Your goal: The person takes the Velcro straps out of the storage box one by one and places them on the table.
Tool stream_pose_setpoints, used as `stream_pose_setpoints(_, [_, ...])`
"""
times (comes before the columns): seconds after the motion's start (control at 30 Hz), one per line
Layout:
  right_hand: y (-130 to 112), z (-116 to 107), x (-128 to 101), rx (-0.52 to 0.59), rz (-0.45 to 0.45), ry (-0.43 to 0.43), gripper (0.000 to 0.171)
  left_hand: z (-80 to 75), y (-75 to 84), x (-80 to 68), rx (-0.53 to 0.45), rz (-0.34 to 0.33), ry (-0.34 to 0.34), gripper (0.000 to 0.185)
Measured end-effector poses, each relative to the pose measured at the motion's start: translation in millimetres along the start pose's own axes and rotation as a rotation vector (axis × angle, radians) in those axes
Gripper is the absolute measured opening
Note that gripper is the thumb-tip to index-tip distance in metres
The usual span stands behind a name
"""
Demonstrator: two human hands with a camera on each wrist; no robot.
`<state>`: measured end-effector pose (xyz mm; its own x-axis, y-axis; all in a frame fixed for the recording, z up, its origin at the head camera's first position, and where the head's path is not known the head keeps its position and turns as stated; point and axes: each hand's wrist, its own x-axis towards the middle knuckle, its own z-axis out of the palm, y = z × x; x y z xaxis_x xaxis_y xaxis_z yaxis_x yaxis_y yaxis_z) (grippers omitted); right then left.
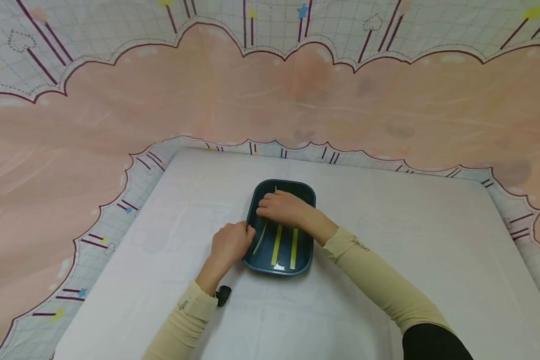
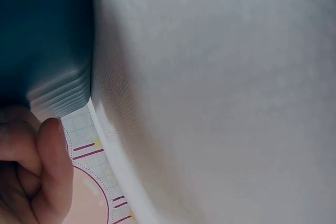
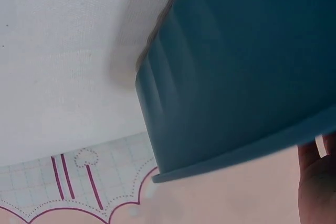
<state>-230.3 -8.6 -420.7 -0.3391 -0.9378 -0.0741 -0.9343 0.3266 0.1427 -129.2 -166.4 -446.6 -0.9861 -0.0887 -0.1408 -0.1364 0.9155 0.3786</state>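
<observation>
Your white counter (image 1: 387,260) stands against a pink patterned cloth (image 1: 94,125), and the dark blue tray (image 1: 306,192) sits at its middle. Inside the tray lie thin yellow-green strips (image 1: 276,244), side by side along its length. Your left hand (image 1: 228,244) rests against the tray's left rim with fingers curled. Your right hand (image 1: 282,207) reaches into the tray, fingertips pinching one strip near the far end.
</observation>
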Motion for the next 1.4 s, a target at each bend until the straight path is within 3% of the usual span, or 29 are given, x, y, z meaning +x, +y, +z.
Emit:
stream_pose_setpoints(0.4, [6,-10,-13,0.033,0.036,0.050,0.014,1.3,-0.1,1.1,0.002,0.012,0.011,0.034])
stream_pose_setpoints(0.9, [14,-20,-34,0.034,0.022,0.206,0.010,1.8,-0.5,-0.1,-0.013,0.046,0.037,0.034])
stream_pose_setpoints(1.4, [22,-21,-50,0.087,0.078,0.221,0.018,2.3,-0.2,-0.1,0.002,0.043,0.033,0.033])
